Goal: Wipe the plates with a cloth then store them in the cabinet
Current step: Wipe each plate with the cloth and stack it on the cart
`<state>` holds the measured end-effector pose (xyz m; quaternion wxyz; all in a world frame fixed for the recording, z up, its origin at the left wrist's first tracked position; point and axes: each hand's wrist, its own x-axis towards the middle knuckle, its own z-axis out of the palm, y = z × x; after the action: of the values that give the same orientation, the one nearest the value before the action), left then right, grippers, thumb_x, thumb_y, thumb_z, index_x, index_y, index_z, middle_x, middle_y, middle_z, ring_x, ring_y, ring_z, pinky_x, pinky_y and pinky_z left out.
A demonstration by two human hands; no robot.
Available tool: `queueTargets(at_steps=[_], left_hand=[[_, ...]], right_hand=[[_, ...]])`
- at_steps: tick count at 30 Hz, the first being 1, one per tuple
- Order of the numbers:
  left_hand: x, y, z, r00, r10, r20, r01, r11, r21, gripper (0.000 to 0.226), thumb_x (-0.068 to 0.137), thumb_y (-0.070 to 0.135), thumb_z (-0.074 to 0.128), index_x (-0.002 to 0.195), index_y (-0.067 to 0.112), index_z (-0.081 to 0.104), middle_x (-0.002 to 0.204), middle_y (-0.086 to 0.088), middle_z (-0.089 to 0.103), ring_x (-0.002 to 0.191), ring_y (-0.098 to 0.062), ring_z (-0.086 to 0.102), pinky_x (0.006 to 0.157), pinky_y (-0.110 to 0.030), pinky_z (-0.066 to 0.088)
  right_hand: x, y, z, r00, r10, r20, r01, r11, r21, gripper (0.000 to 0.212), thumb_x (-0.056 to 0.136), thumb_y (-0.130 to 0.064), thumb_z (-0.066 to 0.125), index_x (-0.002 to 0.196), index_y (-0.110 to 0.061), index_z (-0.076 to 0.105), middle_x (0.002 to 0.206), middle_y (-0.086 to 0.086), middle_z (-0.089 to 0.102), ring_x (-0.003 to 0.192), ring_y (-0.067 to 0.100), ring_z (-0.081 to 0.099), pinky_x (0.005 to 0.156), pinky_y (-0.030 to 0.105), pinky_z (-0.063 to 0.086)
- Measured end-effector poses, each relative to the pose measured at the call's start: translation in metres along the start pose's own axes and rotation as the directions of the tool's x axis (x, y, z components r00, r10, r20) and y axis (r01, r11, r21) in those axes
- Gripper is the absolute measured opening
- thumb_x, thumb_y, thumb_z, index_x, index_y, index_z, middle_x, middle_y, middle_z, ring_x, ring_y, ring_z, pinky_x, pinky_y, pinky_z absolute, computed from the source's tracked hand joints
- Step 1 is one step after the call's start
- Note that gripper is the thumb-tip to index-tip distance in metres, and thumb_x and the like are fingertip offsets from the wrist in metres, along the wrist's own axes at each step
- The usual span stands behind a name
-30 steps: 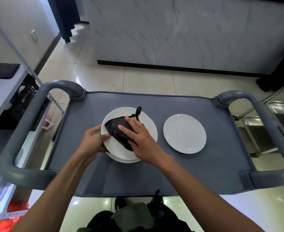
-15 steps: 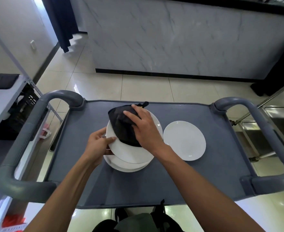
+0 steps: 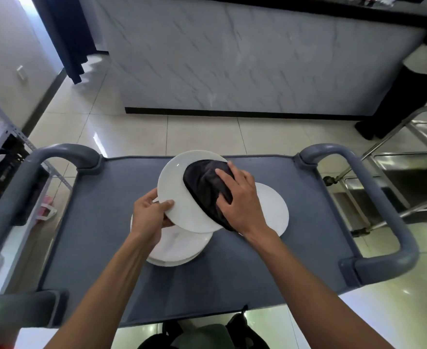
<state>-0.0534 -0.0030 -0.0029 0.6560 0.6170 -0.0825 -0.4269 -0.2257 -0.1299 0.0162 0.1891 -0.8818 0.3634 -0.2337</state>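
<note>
A white plate point(image 3: 176, 190) is lifted and tilted above the grey cart top point(image 3: 101, 222). My left hand point(image 3: 149, 215) grips its near left rim. My right hand point(image 3: 240, 200) presses a dark cloth point(image 3: 204, 187) against the plate's right half. Under the lifted plate a short stack of white plates point(image 3: 179, 250) rests on the cart. Another single white plate point(image 3: 275, 210) lies on the cart to the right, partly hidden behind my right hand.
The cart has thick grey handles at left point(image 3: 13, 197) and right point(image 3: 383, 205). A metal shelf rack point(image 3: 3, 137) stands at the left, a steel trolley point(image 3: 408, 172) at the right. Beyond the cart is a marble-faced counter point(image 3: 232, 59) across tiled floor.
My left hand has lifted the top plate off the stack and tilted it up. My right hand with the cloth has slid to the plate's right side.
</note>
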Motion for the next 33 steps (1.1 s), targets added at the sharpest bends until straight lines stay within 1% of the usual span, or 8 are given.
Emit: queueTargets(at_steps=[4,7,10,14,17,21,26,33], left_hand=[[0.001,-0.002,0.028,1.000,0.020,-0.019,-0.021,1.000,-0.018,0.040,0.094,-0.008,0.056,0.116,0.022,0.069,0.087,-0.003,0.079,0.074,-0.022,0.075,0.057,-0.036,0.060],[0.001,-0.003,0.052,1.000,0.024,-0.009,-0.024,1.000,-0.015,0.039,0.094,-0.009,0.054,0.116,0.019,0.071,0.092,-0.010,0.078,0.078,-0.029,0.075,0.062,-0.039,0.061],[0.001,-0.004,0.075,0.999,0.029,0.013,-0.029,1.000,0.007,0.039,0.094,-0.011,0.051,0.115,0.016,0.072,0.094,-0.015,0.077,0.077,-0.033,0.074,0.061,-0.038,0.060],[0.000,-0.009,0.100,1.000,0.011,0.019,-0.011,1.000,-0.019,0.039,0.093,-0.012,0.052,0.116,0.013,0.072,0.095,-0.018,0.076,0.077,-0.032,0.073,0.061,-0.038,0.060],[-0.002,-0.015,0.117,1.000,0.000,0.029,0.002,0.999,-0.049,0.039,0.093,-0.013,0.052,0.114,0.012,0.073,0.098,-0.020,0.075,0.079,-0.034,0.073,0.061,-0.038,0.060],[-0.004,-0.021,0.132,0.999,-0.004,0.035,0.006,0.998,-0.058,0.039,0.093,-0.012,0.053,0.118,0.011,0.072,0.099,-0.015,0.077,0.083,-0.035,0.075,0.062,-0.040,0.061],[-0.002,-0.024,0.139,1.000,0.003,0.018,-0.002,0.999,-0.052,0.042,0.092,-0.012,0.055,0.120,0.016,0.070,0.096,-0.007,0.078,0.082,-0.030,0.075,0.062,-0.039,0.061],[0.000,-0.022,0.148,0.999,0.023,0.041,-0.023,1.000,-0.015,0.045,0.092,-0.012,0.056,0.110,0.026,0.070,0.096,-0.005,0.079,0.081,-0.030,0.076,0.063,-0.042,0.063]], right_hand=[[-0.015,0.008,-0.001,0.999,0.032,0.007,-0.032,0.998,0.060,0.060,0.092,-0.018,0.065,0.149,-0.023,0.047,0.161,0.006,0.031,0.143,0.028,0.029,0.119,0.043,0.030],[-0.022,0.008,0.001,1.000,0.028,0.008,-0.029,0.992,0.121,0.056,0.098,-0.020,0.061,0.151,-0.024,0.044,0.164,0.008,0.024,0.145,0.028,0.027,0.121,0.038,0.025],[-0.026,0.010,-0.002,1.000,0.010,0.012,-0.012,0.987,0.158,0.055,0.099,-0.020,0.057,0.152,-0.026,0.042,0.166,0.007,0.020,0.147,0.026,0.023,0.123,0.037,0.022],[-0.027,0.025,-0.015,1.000,-0.006,-0.008,0.007,0.988,0.155,0.056,0.095,-0.014,0.059,0.149,-0.026,0.047,0.163,0.005,0.026,0.145,0.024,0.028,0.122,0.038,0.026],[-0.027,0.046,-0.029,1.000,-0.001,-0.016,0.003,0.994,0.108,0.058,0.090,-0.009,0.060,0.145,-0.025,0.052,0.157,0.007,0.034,0.142,0.025,0.033,0.118,0.039,0.031],[-0.026,0.075,-0.044,0.998,0.021,-0.052,-0.018,0.999,0.048,0.058,0.086,-0.002,0.062,0.140,-0.022,0.058,0.152,0.009,0.043,0.137,0.029,0.041,0.114,0.043,0.036],[-0.016,0.107,-0.059,0.993,0.064,-0.095,-0.064,0.998,0.007,0.052,0.092,-0.004,0.061,0.141,-0.021,0.057,0.153,0.010,0.042,0.136,0.030,0.040,0.112,0.046,0.038],[0.007,0.129,-0.078,0.980,0.153,-0.126,-0.139,0.984,0.115,0.046,0.099,-0.007,0.056,0.143,-0.021,0.055,0.157,0.007,0.037,0.139,0.026,0.033,0.118,0.042,0.031]])
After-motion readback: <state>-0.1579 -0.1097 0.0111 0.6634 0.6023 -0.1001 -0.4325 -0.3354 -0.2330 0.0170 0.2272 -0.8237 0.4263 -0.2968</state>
